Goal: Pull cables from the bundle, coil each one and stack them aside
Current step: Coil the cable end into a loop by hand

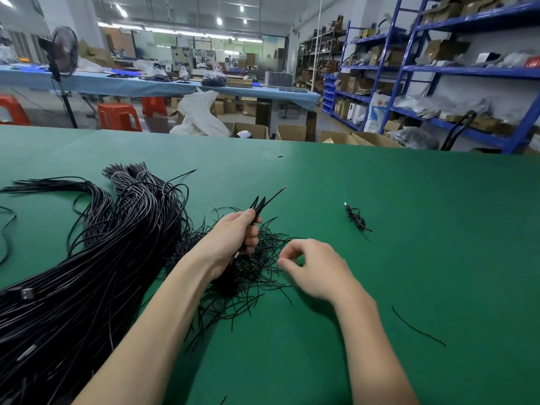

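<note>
A thick bundle of black cables (96, 258) sprawls over the left of the green table (409, 214). My left hand (233, 238) grips a few black cable ends (264, 203) that stick up and to the right, one with a reddish tip. Under that hand lies a tangle of thin black ties (251, 276). My right hand (312, 267) hovers just right of the tangle with thumb and forefinger bent towards each other; I cannot tell whether a thin strand is between them. One coiled cable (357, 219) with a plug lies apart at the right.
A loose black strand (418, 327) lies near the right front. A second fan of cable ends (43, 184) lies at the far left. Beyond the table's far edge are cardboard boxes (292, 133), red stools, a long blue bench and blue shelving (467, 71).
</note>
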